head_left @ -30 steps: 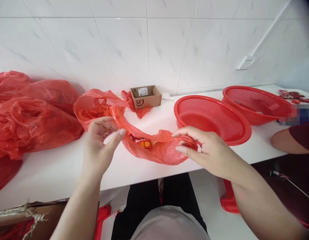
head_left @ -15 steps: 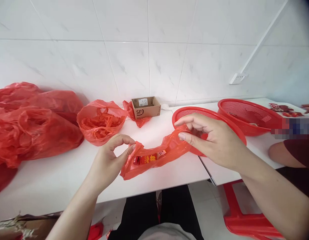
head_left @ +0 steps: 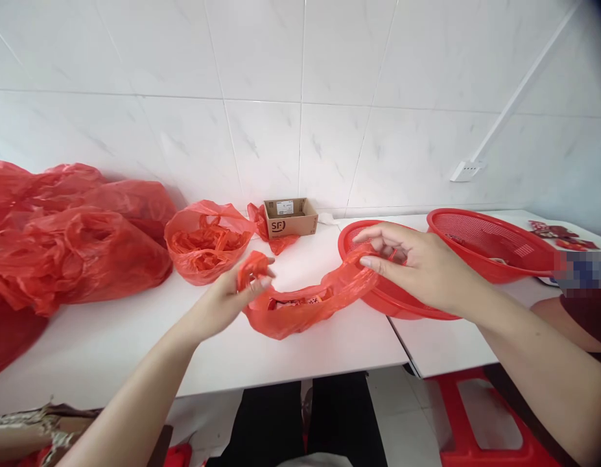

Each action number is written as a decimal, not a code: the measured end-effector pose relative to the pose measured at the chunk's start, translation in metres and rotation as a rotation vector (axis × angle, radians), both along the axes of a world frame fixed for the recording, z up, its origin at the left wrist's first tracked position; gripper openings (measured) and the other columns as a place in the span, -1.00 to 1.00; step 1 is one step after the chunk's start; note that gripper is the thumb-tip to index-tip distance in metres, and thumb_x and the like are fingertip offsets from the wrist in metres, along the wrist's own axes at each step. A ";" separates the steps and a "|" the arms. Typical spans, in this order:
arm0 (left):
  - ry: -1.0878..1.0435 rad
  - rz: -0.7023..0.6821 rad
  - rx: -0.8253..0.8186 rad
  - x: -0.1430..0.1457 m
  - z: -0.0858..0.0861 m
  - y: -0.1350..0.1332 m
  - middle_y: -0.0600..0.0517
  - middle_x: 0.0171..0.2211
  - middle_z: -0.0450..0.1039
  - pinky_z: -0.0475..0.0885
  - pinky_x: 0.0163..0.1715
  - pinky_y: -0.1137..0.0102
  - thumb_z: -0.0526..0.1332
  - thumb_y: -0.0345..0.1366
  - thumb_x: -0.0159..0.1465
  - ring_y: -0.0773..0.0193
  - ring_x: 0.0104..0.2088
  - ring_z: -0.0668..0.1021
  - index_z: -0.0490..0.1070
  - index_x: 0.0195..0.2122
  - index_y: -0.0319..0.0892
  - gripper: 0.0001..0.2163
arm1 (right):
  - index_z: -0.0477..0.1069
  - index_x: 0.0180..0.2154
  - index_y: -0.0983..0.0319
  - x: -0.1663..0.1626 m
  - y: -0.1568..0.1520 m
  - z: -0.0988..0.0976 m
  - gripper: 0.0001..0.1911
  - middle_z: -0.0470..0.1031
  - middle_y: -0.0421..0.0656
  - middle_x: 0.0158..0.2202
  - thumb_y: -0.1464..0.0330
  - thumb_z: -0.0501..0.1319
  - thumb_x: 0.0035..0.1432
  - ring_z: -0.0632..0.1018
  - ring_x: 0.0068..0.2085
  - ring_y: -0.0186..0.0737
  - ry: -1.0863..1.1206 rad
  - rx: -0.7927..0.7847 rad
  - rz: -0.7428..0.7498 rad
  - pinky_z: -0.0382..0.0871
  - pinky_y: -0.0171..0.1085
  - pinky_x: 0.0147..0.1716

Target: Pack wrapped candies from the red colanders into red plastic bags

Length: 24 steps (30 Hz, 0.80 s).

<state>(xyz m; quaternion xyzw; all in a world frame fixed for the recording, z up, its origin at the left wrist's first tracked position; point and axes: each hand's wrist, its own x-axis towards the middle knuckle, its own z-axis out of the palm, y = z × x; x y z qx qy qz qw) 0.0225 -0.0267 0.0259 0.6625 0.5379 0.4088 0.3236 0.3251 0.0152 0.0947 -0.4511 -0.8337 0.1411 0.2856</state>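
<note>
A thin red plastic bag (head_left: 290, 322) is stretched between my two hands just above the white table. My left hand (head_left: 227, 295) is closed on its left handle, which loops up over the fingers. At the other end, my right hand (head_left: 412, 266) pinches the right handle between thumb and fingers. Inside the bag lie red printed packets (head_left: 300, 301), partly covered by the plastic. Behind my right hand stands a red plastic basket (head_left: 351, 233), and the hand hides part of it.
To the left are a bowl-shaped red bag (head_left: 196, 269) of crumpled plastic and large full red bags (head_left: 120, 259). A small cardboard box (head_left: 300, 226) stands by the wall. Another red basket (head_left: 494, 243) and a person's arm (head_left: 548, 311) are at right. A red stool (head_left: 460, 428) stands below.
My left hand has risen slightly, and the left handle now wraps over its fingers. The bag's mouth has narrowed over the packets. The view has tilted up slightly.
</note>
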 end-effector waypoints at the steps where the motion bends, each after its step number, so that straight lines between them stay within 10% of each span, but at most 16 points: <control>1: -0.085 -0.017 -0.060 0.000 0.002 0.008 -0.07 -0.10 0.50 0.31 0.12 0.03 0.13 -0.01 0.27 -0.02 0.07 0.46 0.49 -0.19 -0.04 -0.72 | 0.43 -0.09 0.02 0.001 0.003 0.002 -0.76 0.50 -0.23 -0.32 0.21 0.16 0.19 0.51 -0.33 -0.24 -0.019 0.017 -0.014 0.39 -0.24 -0.38; 6: -0.409 -0.145 -0.270 0.011 0.031 0.035 0.22 -0.68 -0.05 0.51 -0.26 0.18 0.10 -0.06 0.29 0.38 -0.67 0.23 0.15 -0.62 -0.08 -0.63 | 0.43 -0.12 0.06 -0.021 0.011 0.029 -0.78 0.50 -0.25 -0.36 0.31 0.15 0.18 0.47 -0.42 -0.29 -0.091 0.116 0.036 0.26 -0.29 -0.45; 13: -0.150 -0.388 -0.350 0.038 0.068 0.032 0.17 -0.56 0.18 0.32 -0.59 0.43 0.29 -0.47 0.00 0.39 -0.58 0.28 0.40 -0.42 -0.10 -0.84 | 0.40 -0.19 0.15 -0.097 0.024 0.048 -0.85 0.48 -0.27 -0.43 0.38 0.15 0.15 0.43 -0.45 -0.36 -0.033 -0.025 0.484 0.21 -0.33 -0.45; 24: -0.245 -0.247 -0.430 0.030 0.045 0.031 0.11 -0.64 0.23 0.26 -0.64 0.45 0.14 0.13 0.21 0.41 -0.65 0.27 0.42 -0.51 -0.16 -0.57 | 0.33 -0.05 0.18 -0.093 0.049 -0.003 -0.78 0.46 -0.17 -0.19 0.41 0.09 0.25 0.50 -0.17 -0.31 0.282 -0.298 0.582 0.42 -0.25 -0.18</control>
